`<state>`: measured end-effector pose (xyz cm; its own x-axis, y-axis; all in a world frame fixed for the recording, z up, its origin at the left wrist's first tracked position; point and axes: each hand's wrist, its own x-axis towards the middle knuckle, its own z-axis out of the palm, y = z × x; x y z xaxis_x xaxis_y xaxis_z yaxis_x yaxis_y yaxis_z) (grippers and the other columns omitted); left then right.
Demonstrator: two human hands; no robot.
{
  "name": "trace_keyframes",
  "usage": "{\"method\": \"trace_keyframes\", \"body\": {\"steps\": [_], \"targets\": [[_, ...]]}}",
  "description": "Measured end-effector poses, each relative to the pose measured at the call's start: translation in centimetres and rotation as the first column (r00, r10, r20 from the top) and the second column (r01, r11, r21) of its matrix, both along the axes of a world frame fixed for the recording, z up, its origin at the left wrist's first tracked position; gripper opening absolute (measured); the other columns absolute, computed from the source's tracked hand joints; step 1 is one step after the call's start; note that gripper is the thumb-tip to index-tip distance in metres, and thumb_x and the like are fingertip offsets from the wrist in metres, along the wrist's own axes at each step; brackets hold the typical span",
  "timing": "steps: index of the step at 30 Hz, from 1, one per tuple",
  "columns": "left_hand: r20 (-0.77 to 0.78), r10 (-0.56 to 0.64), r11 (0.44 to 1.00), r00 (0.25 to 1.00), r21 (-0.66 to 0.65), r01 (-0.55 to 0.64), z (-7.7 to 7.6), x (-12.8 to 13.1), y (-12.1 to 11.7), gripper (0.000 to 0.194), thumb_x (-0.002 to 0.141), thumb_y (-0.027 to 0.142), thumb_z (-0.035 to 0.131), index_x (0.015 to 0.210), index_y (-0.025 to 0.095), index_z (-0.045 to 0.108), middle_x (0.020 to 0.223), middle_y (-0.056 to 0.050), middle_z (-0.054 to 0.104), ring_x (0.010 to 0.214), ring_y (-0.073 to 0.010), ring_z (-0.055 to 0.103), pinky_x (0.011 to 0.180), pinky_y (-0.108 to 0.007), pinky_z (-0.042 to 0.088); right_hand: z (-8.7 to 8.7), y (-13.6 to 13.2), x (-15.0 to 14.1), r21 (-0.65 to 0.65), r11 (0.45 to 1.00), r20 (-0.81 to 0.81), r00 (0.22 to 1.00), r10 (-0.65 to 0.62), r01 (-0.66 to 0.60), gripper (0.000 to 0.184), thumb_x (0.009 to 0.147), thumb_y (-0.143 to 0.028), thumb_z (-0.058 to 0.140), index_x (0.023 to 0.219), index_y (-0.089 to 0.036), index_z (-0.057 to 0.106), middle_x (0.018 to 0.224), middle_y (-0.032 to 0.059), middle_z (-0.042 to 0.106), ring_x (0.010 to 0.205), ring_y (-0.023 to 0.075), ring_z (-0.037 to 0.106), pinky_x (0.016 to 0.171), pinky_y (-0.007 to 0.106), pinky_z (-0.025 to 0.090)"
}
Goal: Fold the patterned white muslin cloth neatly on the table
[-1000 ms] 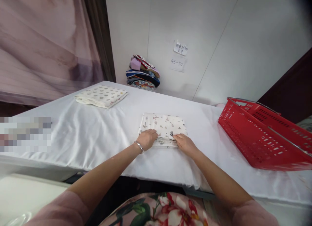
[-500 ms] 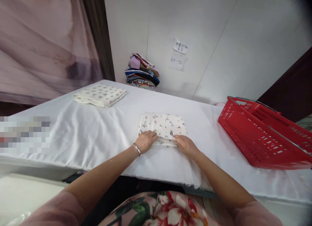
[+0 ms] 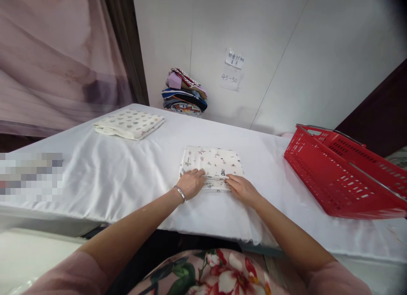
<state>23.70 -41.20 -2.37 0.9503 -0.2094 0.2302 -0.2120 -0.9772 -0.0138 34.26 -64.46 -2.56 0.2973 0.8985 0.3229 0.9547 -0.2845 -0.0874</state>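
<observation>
A folded white cloth (image 3: 211, 160) with small printed figures lies on the white-covered table (image 3: 133, 176) in front of me. My left hand (image 3: 190, 184), with a bracelet at the wrist, grips its near left edge, fingers curled over the top. At the near right edge my right hand (image 3: 243, 189) pinches the cloth between thumb and fingers. Several folded layers show between my hands along the near side. The undersides of my fingers are hidden by the cloth.
A folded cloth with grey heart-like prints (image 3: 130, 123) lies at the back left. Beyond the table's far edge stands a pile of folded fabrics (image 3: 185, 93). A red basket (image 3: 333, 176) with wire handles stands on the right. Paper notes (image 3: 230, 79) hang on the wall.
The near edge of the top layer between my hands is raised slightly, so more of the folded layers beneath shows. Both hands keep their hold in nearly the same place.
</observation>
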Motion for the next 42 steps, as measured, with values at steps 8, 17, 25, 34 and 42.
{"method": "trace_keyframes", "body": {"steps": [8, 17, 25, 34, 42], "targets": [[0.009, 0.002, 0.996, 1.000, 0.090, -0.003, -0.5, 0.8, -0.6, 0.019, 0.084, 0.013, 0.042, 0.080, 0.016, 0.061, 0.107, -0.007, 0.058, 0.088, -0.0206, 0.052, 0.066, -0.033, 0.042, 0.1, 0.6, -0.1, -0.059, 0.993, 0.028, 0.994, -0.105, 0.106, 0.026, 0.090, -0.019, 0.035, 0.098, -0.020, 0.060, 0.111, 0.0070, 0.058, 0.097, 0.0197, 0.054, 0.082, 0.032, 0.042], [0.157, -0.050, 0.997, 0.986, -0.057, 0.059, -0.5, 0.2, -0.5, 0.014, 0.080, 0.012, 0.045, 0.085, 0.015, 0.057, 0.109, -0.007, 0.056, 0.093, -0.0196, 0.052, 0.079, -0.035, 0.043, -0.8, 0.4, 0.2, -0.034, 0.992, 0.095, 0.989, -0.117, 0.121, 0.025, 0.091, -0.023, 0.035, 0.098, -0.021, 0.059, 0.121, 0.0077, 0.052, 0.103, 0.0198, 0.050, 0.085, 0.032, 0.041], [0.239, -0.031, 0.975, 0.971, -0.204, 0.082, -1.4, 0.4, -0.2, 0.012, 0.083, 0.016, 0.043, 0.084, 0.016, 0.054, 0.105, -0.008, 0.057, 0.093, -0.0193, 0.054, 0.078, -0.034, 0.044, -1.0, 0.6, 0.4, -0.008, 0.995, 0.080, 0.992, -0.097, 0.098, 0.025, 0.090, -0.021, 0.036, 0.094, -0.021, 0.061, 0.119, 0.0058, 0.055, 0.106, 0.0194, 0.049, 0.086, 0.033, 0.041], [0.248, -0.088, 0.994, 0.965, -0.045, 0.102, -1.4, 0.1, -0.6, 0.012, 0.078, 0.009, 0.047, 0.079, 0.016, 0.057, 0.107, -0.006, 0.059, 0.094, -0.0203, 0.053, 0.078, -0.035, 0.042, -2.1, -0.5, 0.4, 0.122, 0.992, 0.068, 0.996, -0.055, 0.046, 0.029, 0.090, -0.015, 0.033, 0.101, -0.018, 0.059, 0.128, 0.0089, 0.048, 0.118, 0.0198, 0.042, 0.094, 0.037, 0.040], [0.346, -0.142, 0.989, 0.927, 0.002, 0.150, -1.1, 0.2, -0.6, 0.016, 0.079, 0.007, 0.045, 0.079, 0.016, 0.058, 0.106, -0.004, 0.059, 0.094, -0.0183, 0.051, 0.083, -0.034, 0.040, -1.8, -0.8, 0.5, 0.123, 0.992, 0.126, 0.992, -0.025, 0.009, 0.027, 0.089, -0.010, 0.033, 0.092, -0.017, 0.060, 0.126, 0.0095, 0.050, 0.122, 0.0211, 0.037, 0.095, 0.040, 0.039]]}}
